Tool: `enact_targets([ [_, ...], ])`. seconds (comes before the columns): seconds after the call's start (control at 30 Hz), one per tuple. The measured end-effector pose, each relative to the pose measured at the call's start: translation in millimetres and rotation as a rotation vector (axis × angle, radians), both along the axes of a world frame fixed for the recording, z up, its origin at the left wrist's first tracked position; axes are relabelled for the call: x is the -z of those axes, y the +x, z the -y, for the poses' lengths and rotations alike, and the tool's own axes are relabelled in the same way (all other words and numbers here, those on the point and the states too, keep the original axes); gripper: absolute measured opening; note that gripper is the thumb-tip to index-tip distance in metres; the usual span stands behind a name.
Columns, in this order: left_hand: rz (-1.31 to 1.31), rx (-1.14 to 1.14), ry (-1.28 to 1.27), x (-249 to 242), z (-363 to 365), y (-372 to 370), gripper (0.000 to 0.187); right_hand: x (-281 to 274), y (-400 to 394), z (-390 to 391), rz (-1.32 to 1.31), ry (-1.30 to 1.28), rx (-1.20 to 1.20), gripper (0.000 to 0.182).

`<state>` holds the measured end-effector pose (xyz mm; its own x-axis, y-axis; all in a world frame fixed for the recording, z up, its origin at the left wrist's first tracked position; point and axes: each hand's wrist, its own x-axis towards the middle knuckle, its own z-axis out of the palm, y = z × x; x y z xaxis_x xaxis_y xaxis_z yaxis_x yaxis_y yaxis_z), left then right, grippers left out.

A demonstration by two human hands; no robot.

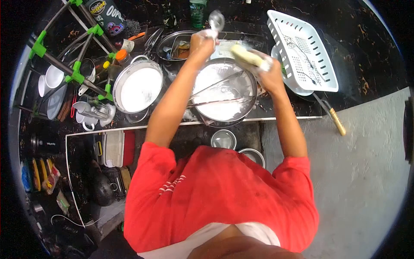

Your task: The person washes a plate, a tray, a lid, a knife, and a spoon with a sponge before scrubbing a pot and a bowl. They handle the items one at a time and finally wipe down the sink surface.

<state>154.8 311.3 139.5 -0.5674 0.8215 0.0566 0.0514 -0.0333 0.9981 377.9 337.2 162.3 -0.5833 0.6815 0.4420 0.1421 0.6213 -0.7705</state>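
Note:
My left hand is closed on the handle of a metal spoon with white stuff on it, raised above the far side of the counter. A pale yellow, oblong item, blurred by motion, is gripped in my right hand. Below and between my hands lies a wide round pan with white powder in it. Two thin sticks or tongs rest across this pan. To its left, a round metal pan holds more white powder.
A white slotted basket stands at the right, near a knife with a yellowish handle. At the left are a rack with green joints, cups and bottles. Two round tins sit below the counter edge.

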Motion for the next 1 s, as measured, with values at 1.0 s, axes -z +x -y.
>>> enact_targets([
  [1.0, -1.007, 0.291, -0.677, 92.9, -166.9, -55.1, 0.050, 92.4, 103.3, 85.6, -0.603, -0.558, 0.701, 0.055],
])
